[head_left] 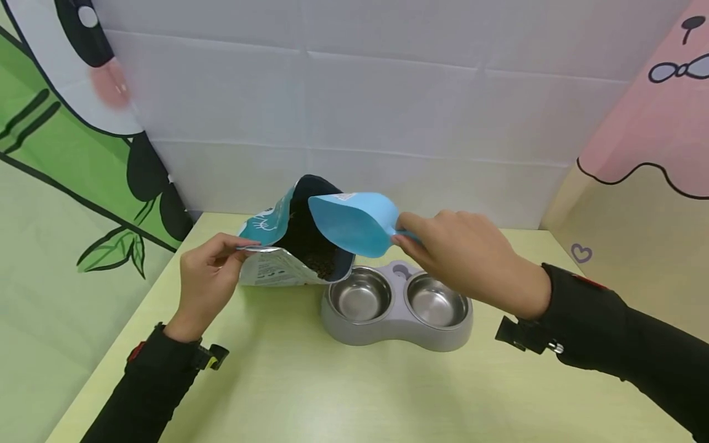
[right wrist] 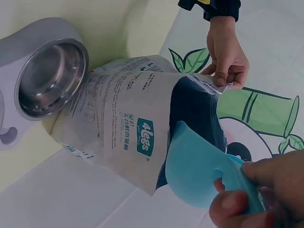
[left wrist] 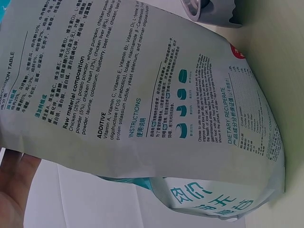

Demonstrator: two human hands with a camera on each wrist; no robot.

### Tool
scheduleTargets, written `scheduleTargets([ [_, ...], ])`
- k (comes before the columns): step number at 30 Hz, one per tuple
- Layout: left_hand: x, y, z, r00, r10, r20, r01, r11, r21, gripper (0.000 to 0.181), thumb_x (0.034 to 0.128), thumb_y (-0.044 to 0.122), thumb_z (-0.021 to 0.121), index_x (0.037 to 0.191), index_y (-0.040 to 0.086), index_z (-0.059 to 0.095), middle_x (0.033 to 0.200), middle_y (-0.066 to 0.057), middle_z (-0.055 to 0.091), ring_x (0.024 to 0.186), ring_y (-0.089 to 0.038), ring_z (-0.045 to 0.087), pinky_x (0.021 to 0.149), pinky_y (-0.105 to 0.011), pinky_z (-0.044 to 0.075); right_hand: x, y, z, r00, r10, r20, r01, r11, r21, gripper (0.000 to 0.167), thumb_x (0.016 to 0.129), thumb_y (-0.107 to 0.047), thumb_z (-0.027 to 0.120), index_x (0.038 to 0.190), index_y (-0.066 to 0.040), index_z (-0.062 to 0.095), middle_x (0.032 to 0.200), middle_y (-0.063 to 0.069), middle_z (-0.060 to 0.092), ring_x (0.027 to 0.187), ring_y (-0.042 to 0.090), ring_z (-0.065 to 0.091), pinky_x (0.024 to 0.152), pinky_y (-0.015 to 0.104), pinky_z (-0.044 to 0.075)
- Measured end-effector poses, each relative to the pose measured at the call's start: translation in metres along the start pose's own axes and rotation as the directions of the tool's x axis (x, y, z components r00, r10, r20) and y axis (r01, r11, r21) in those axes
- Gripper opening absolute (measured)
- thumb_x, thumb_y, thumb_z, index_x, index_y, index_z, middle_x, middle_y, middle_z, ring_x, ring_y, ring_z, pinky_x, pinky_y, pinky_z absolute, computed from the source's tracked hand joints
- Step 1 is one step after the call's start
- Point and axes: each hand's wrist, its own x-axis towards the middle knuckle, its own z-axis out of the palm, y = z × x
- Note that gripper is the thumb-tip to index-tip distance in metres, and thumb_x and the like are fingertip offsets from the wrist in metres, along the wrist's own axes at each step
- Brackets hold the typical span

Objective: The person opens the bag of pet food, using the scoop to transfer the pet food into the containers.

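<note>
Head view: the right hand (head_left: 471, 255) grips the handle of a light-blue scoop (head_left: 354, 224), whose tip reaches the mouth of a pet-food bag (head_left: 277, 269); the left hand (head_left: 210, 280) pinches the bag's rim. The scoop's long axis runs sideways, tip left, handle right. Kibble (head_left: 318, 252) shows inside the bag, near the double feeding bowl (head_left: 362, 329).

Left wrist view: the printed panel dominates; the bag appears soft, probably heaviest toward its base — the rim suits steadying, the body lifting. The left hand's grip cannot be told here.

Right wrist view: the bag's long axis runs from base, left, to mouth, right. The scoop — presumably light, stiff, smooth plastic — is best held by its handle, as here.
</note>
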Motion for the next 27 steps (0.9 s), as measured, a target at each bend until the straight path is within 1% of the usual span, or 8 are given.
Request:
scheduleTargets([
  [6,-0.002,0.0,0.0,1.0,-0.003,0.0,0.003,1.0,-0.002,0.019,0.0777,-0.021,0.063,0.089,-0.007,0.068,0.083,-0.018,0.07,0.074,0.005,0.061,0.065,-0.009,0.044,0.009,-0.008,-0.005,0.999,0.023,0.027,-0.022,0.999,-0.038,0.026,0.096,-0.026,0.057,0.075,-0.015,0.047,0.052,-0.004,0.031,0.047,0.012,0.028,0.044,0.027,0.02],
  [12,-0.002,-0.001,-0.001,1.0,0.001,-0.006,-0.001,1.0,0.0,0.019,0.0772,-0.022,0.063,0.089,-0.007,0.068,0.083,-0.018,0.069,0.072,0.002,0.061,0.065,-0.009,0.044,0.013,-0.012,-0.007,0.999,0.034,0.039,-0.032,0.998,-0.048,0.027,0.097,-0.025,0.056,0.074,-0.015,0.045,0.052,-0.003,0.032,0.047,0.013,0.03,0.043,0.027,0.021],
  [19,-0.001,0.0,-0.001,1.0,-0.001,-0.002,0.001,1.0,0.0,0.019,0.0776,-0.021,0.063,0.089,-0.007,0.068,0.083,-0.018,0.069,0.074,0.007,0.06,0.065,-0.009,0.044,0.018,-0.012,-0.008,0.999,0.029,0.035,-0.027,0.998,-0.059,0.028,0.097,-0.024,0.056,0.072,-0.015,0.044,0.053,-0.002,0.032,0.047,0.014,0.029,0.043,0.027,0.021],
  [23,-0.001,0.0,-0.001,1.0,0.001,-0.001,-0.001,1.0,-0.002,0.02,0.0772,-0.022,0.063,0.089,-0.007,0.068,0.083,-0.018,0.069,0.073,0.003,0.061,0.064,-0.009,0.044,0.022,-0.015,-0.008,0.997,0.05,0.057,-0.045,0.996,-0.074,0.029,0.096,-0.024,0.055,0.072,-0.015,0.044,0.054,-0.002,0.032,0.048,0.014,0.03,0.043,0.028,0.021],
  [27,0.0,0.0,-0.001,1.0,-0.001,0.003,0.001,1.0,0.002,0.02,0.0774,-0.022,0.063,0.09,-0.007,0.069,0.083,-0.018,0.07,0.073,0.004,0.061,0.065,-0.009,0.044,0.026,-0.018,-0.007,0.995,0.061,0.075,-0.054,0.994,-0.095,0.029,0.096,-0.025,0.055,0.072,-0.015,0.044,0.054,-0.001,0.034,0.048,0.015,0.032,0.042,0.029,0.023],
])
